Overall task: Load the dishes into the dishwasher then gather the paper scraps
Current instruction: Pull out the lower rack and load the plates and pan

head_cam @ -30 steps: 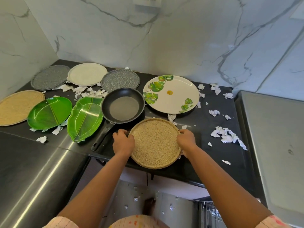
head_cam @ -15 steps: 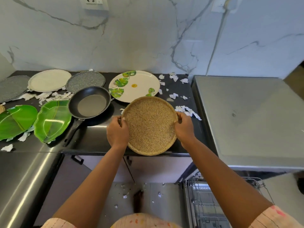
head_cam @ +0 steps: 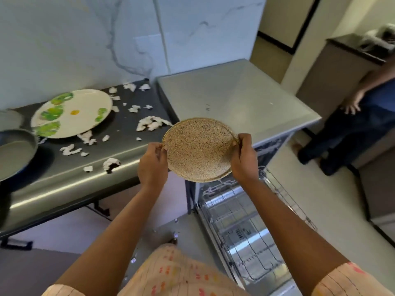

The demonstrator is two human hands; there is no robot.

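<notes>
Since before, I see speckled plate (head_cam: pixel 198 149) lifted off worktop (head_cam: pixel 70 178) above dishwasher rack (head_cam: pixel 241 227), left hand (head_cam: pixel 152 165) and right hand (head_cam: pixel 243 159) each pinching its rim.

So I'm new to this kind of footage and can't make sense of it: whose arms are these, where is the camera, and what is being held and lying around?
There is no machine here. The camera sits on a person's head and looks forward and down, so the two arms are the wearer's own. The left hand and right hand grip opposite edges of a round speckled tan plate, held in the air above the pulled-out wire rack of an open dishwasher. On the dark counter to the left lie a white plate with green leaves, part of a frying pan and torn white paper scraps. Another person stands at the far right.
</notes>
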